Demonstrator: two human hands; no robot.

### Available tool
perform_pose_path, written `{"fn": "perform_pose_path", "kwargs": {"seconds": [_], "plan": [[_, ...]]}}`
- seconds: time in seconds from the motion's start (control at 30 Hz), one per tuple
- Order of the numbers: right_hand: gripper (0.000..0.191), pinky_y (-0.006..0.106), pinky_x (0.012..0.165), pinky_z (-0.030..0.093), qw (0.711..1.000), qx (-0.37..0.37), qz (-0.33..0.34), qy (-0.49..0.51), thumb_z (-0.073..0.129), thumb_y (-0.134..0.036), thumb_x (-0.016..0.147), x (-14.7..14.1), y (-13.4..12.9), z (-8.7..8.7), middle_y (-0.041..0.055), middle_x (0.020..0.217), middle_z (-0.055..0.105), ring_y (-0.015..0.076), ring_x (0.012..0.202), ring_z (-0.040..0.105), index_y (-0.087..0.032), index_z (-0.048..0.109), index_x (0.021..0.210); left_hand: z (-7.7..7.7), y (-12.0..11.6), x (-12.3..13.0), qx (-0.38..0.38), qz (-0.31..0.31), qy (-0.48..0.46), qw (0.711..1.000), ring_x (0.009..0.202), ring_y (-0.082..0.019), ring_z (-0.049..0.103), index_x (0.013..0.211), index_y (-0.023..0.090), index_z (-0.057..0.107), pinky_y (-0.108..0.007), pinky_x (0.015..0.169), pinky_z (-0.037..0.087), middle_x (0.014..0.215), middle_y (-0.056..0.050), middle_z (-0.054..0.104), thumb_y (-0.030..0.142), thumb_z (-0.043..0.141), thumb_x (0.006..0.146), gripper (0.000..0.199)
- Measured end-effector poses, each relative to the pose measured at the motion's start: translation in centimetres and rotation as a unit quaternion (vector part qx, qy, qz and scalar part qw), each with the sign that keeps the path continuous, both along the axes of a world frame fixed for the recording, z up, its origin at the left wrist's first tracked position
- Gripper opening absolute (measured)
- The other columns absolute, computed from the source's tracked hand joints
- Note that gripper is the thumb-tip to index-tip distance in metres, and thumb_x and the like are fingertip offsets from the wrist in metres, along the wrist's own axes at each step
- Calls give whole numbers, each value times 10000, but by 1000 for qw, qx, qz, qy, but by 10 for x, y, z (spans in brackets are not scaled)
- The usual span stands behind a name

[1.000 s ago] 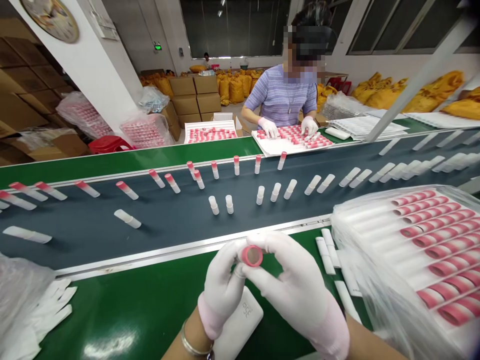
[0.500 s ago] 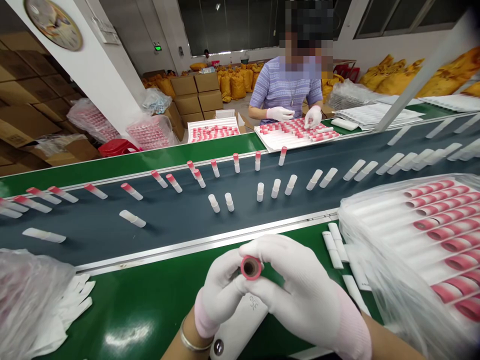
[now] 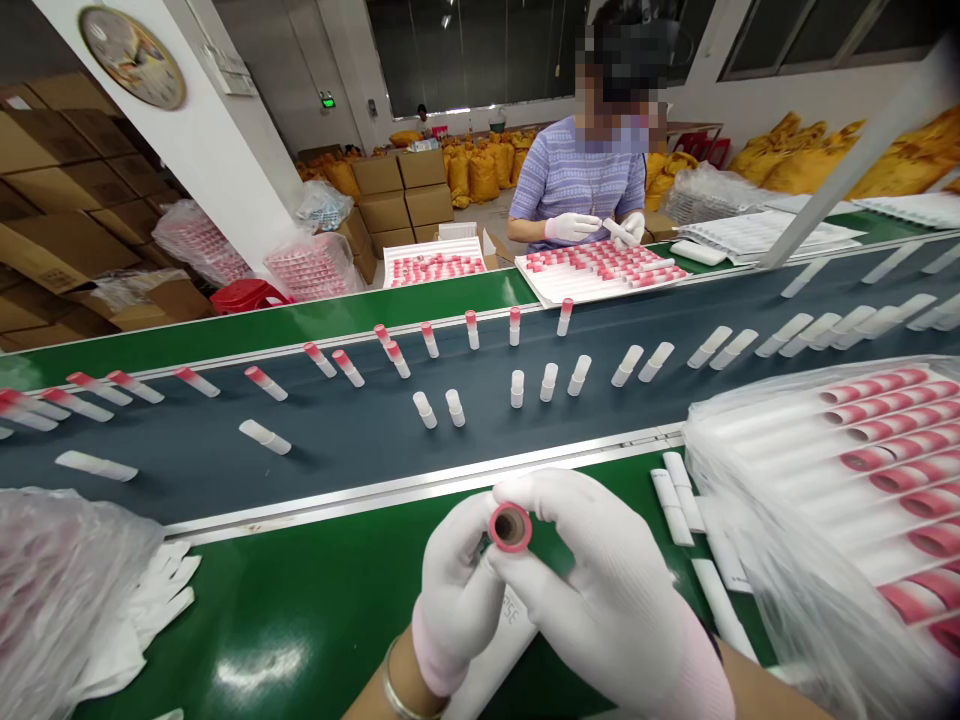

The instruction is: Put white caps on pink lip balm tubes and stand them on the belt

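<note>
Pinching the tube point(image 3: 511, 527) between left hand point(image 3: 461, 580) and right hand point(image 3: 600, 570), on the near side of the belt point(image 3: 352, 430), risking a drop from too light a grip or a dent from over-squeezing.

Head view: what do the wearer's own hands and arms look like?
Left hand and right hand both wear white, fine-knit gloves with pale pink cuffs; no markings visible. A silver-coloured bangle circles the left wrist. A thin dark strip edges the right cuff, unclear what. Forearms show no sleeves.
</note>
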State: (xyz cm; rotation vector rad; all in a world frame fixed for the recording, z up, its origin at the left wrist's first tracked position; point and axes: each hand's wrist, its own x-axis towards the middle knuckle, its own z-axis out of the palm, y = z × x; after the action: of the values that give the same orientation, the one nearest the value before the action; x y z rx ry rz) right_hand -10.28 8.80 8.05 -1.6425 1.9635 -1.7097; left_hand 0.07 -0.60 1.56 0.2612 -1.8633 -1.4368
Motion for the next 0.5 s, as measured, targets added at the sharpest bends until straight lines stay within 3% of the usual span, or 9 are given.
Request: {"fn": "perform_pose_path", "kwargs": {"seconds": [0.3,0.43,0.5], "plan": [[146,250,770,519,997,-26,-75,-22,589,-201,851,10,-10,-9,-32,891,687,120,853,639,-244,650,976,-3,11,-8,-9,112,-4,994,668,-164,582,845,186,636,-279,623,507,727,-17,612,263,516,943,173],[148,238,712,514,997,15,-46,-51,589,-164,825,4,-11,-12,-51,867,665,116,812,630,-269,619,924,-8,6,-4,2,101,-68,993,843,-238,667,1083,192,669,-349,752,557,917,-73,701,306,536,936,228],[161,242,710,510,998,25,-23,-51,581,-143,821,-1,-12,-13,-51,884,659,119,822,624,-270,600,919,-9,4,-2,8,112,-90,990,979,-259,668,1293,216,577,-397,891,542,1049,-82,707,302,545,936,369]]}}
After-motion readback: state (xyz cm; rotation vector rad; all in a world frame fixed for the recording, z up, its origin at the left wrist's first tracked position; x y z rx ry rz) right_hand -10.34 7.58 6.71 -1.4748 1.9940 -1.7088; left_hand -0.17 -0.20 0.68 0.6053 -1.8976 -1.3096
